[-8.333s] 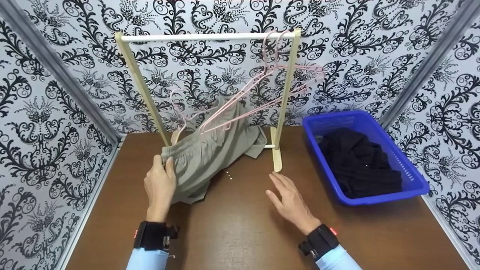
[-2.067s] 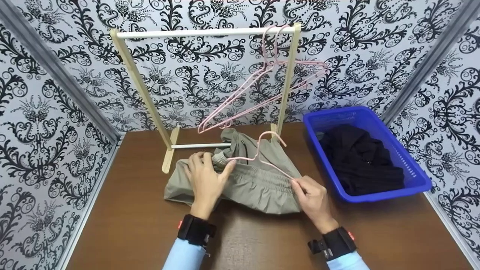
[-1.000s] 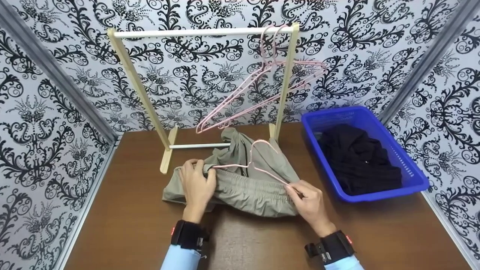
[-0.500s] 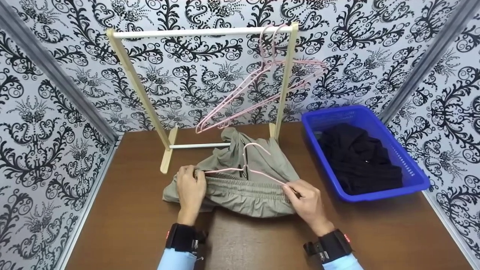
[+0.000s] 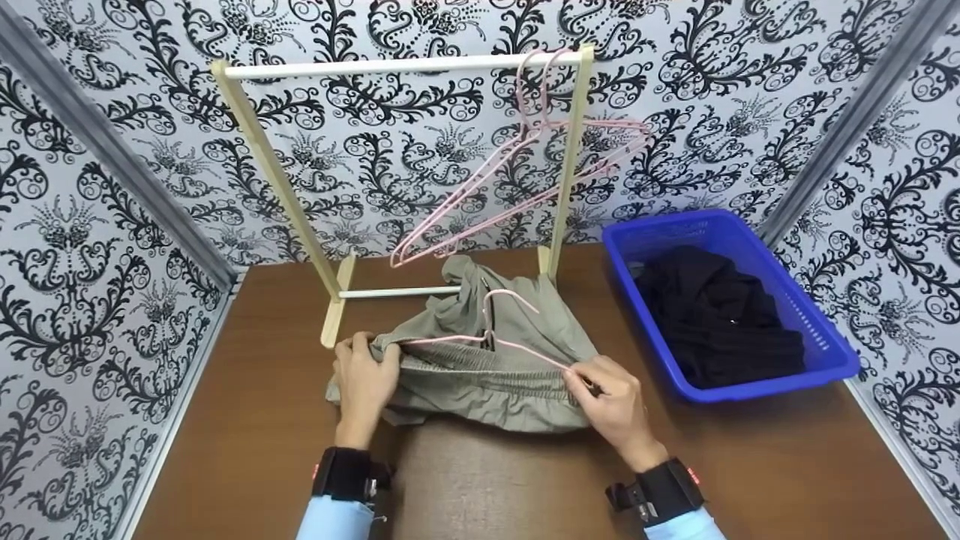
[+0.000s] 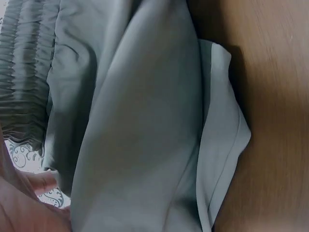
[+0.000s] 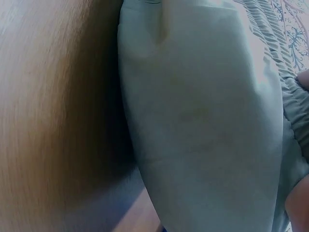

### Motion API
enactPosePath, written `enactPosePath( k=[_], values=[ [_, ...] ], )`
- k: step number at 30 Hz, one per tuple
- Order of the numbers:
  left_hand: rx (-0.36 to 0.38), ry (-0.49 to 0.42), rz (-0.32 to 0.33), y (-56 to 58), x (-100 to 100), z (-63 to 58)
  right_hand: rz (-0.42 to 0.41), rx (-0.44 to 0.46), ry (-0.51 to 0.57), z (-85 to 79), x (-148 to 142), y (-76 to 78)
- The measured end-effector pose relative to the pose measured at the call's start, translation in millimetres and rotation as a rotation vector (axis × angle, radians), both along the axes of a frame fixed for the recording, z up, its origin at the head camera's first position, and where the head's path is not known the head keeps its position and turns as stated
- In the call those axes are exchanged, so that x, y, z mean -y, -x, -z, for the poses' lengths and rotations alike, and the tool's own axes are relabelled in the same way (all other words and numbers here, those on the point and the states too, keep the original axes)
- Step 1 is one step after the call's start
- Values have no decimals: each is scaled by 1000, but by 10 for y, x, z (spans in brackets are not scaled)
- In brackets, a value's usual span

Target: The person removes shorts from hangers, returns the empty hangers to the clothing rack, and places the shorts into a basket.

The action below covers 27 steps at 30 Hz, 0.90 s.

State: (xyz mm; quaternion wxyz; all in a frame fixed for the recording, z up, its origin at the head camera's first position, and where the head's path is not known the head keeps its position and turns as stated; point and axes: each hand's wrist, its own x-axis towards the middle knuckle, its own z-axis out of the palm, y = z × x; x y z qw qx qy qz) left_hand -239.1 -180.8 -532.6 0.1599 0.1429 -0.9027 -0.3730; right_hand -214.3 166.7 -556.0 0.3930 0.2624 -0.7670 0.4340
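Grey-green shorts [image 5: 480, 397] with a gathered elastic waistband lie across the table in front of the rack. A pink hanger [image 5: 517, 346] sits at the waist opening, hook upward, its left end out of sight inside the cloth. My left hand [image 5: 365, 379] grips the left end of the waistband, thumb toward the opening. At the other side my right hand [image 5: 613, 401] pinches the hanger's right arm together with the waistband. In the left wrist view the shorts [image 6: 140, 116] hang from the hand over the table; the right wrist view shows the other side of the shorts [image 7: 203, 116].
Behind the shorts stands a wooden rack [image 5: 274, 172] with a white top bar [image 5: 405, 66]. Two pink hangers [image 5: 465, 191] hang at its right end. A blue basket [image 5: 664, 367] with dark clothes [image 5: 720, 322] stands on the right of the brown table [image 5: 480, 487].
From 8.3 seconds ago, the shorts have turned and the right hand has taken hold. Lately my left hand has moved left, drawing the waistband wider, while the hanger has shifted left and lower.
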Motion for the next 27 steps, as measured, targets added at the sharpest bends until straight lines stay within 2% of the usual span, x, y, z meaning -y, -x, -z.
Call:
enactPosePath(
  k=[3,9,13,16,27],
  values=[
    [-12,-21,-5,7,11,-13,-8,44,8,-33,-2,-6],
    [-108,-27,-25,50,16,-40,-15,130,-20,-70,-29,-2],
    [-162,-36,-23,79,6,-83,-17,132,-70,-70,-37,16],
    [-177,-41,-21,85,4,-118,-18,120,-94,-75,-23,24],
    [-216,-29,-17,86,24,-181,-57,187,-151,-109,25,91]
  ],
)
